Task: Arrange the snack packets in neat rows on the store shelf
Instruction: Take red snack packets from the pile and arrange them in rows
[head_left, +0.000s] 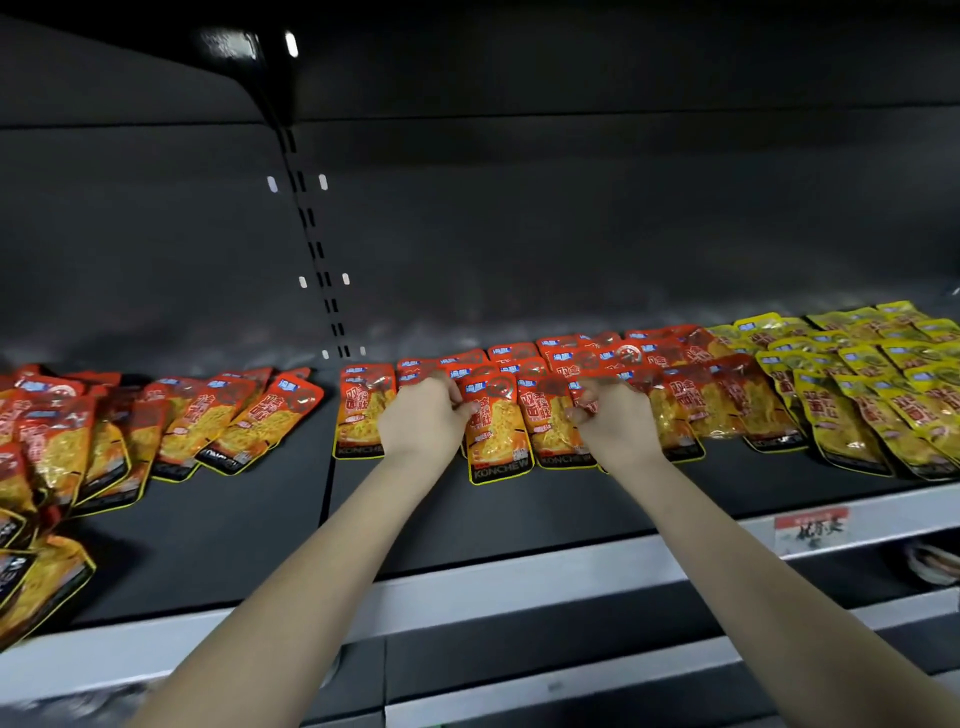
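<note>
1. Left hand (423, 418) reaches onto the shelf (467, 525). Its fingers (456, 402) are curled and pinch the left edge of the front packet (497, 436).
2. The front packet is red with a yellow food print and lies flat. It sits between the two sets of fingers and sticks out a bit nearer the shelf edge than its row.
3. Right hand (618, 423) has its fingers (579, 411) curled tight and pinches the neighbour packet (551, 431), which touches the front packet's right side.
4. Both hands are palm down and near each other, not touching.
5. The red packets (597, 364) lie in overlapping rows behind and on both sides of the fingers. One sits just left of the left fingers, and more spread out right of the right fingers.
6. The yellow packets (857, 384) lie in overlapping rows well right of the right fingers, touching the red rows.
7. The loose pile (78, 441) of red packets is well left of the left fingers, tilted and messy, with bare shelf between it and the rows.
8. The price tag (811, 527) is on the pale front rail (519, 579), below and right of the right fingers.
9. The slotted post (318, 249) is on the back wall, above and left of the left fingers.
</note>
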